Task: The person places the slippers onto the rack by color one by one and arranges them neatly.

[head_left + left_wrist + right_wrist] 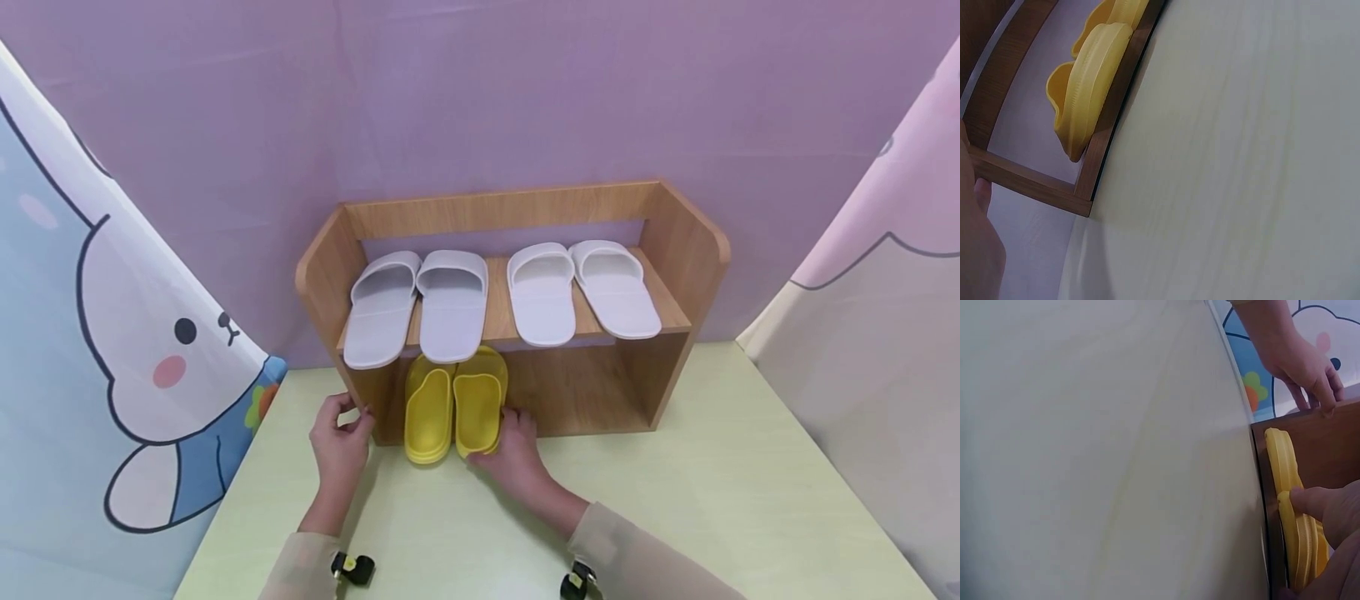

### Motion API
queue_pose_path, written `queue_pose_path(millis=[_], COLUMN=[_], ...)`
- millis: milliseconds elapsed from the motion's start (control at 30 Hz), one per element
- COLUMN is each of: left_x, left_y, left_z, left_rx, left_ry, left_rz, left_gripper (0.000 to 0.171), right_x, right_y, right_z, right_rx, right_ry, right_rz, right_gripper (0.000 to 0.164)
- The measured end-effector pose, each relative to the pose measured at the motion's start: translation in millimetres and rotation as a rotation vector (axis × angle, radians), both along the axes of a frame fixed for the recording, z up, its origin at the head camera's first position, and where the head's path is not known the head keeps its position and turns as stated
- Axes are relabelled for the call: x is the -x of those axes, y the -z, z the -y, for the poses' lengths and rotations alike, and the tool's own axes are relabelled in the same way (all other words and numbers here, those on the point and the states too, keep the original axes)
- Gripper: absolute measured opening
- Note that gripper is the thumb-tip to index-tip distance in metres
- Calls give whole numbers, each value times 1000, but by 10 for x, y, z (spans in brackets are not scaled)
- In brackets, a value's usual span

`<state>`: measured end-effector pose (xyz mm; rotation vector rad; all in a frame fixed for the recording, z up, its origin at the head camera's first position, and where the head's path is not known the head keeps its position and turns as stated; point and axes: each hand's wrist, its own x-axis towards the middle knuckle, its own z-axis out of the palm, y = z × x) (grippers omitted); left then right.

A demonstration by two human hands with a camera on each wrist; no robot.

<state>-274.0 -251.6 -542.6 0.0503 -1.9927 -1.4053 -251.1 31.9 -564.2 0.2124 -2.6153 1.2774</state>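
Note:
A pair of yellow slippers stands side by side on the lower shelf of a small wooden shoe rack (592,392), toes inward. My right hand (513,454) grips the right yellow slipper (477,412), thumb at its heel and fingers along its outer side. Beside it, the left yellow slipper (429,421) is touched by neither hand in the head view. At the rack's left side panel (1029,181), my left hand (341,442) pinches the front edge between thumb and fingers. That same left hand (1304,369) shows across the rack in the right wrist view.
On the upper shelf sit a grey pair of slippers (453,312) at left and a white pair (543,300) at right. A purple cloth (495,100) hangs behind the rack. The pale table (720,500) extends in front, with a cartoon-printed curtain (165,350) at left.

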Motion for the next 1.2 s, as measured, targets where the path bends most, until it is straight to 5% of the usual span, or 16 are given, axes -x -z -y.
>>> queue_pose_path(millis=[267,533,867,1033,1200], left_x=[-162,-24,-165,-296,-424], left_y=[-229,34,-43,-113,-155], left_z=[-144,62,138,224,454], left_rx=[-16,-28,20,180,504], left_ry=[29,35,74,178,234], left_rz=[-33,24,144,271,336], left_gripper=[23,26,38,53,71], right_x=[-52,-92,-186,-253,-329], right_y=[-74,-133,-192,-244,-246], right_z=[-88,-338,-815,-1227,-1737], right_rx=[119,99,34,-10,-109], right_ry=[-36,-101,-53,-82,-108], right_rz=[104,119,53,16,-61], right_gripper=[97,91,81,78,70])
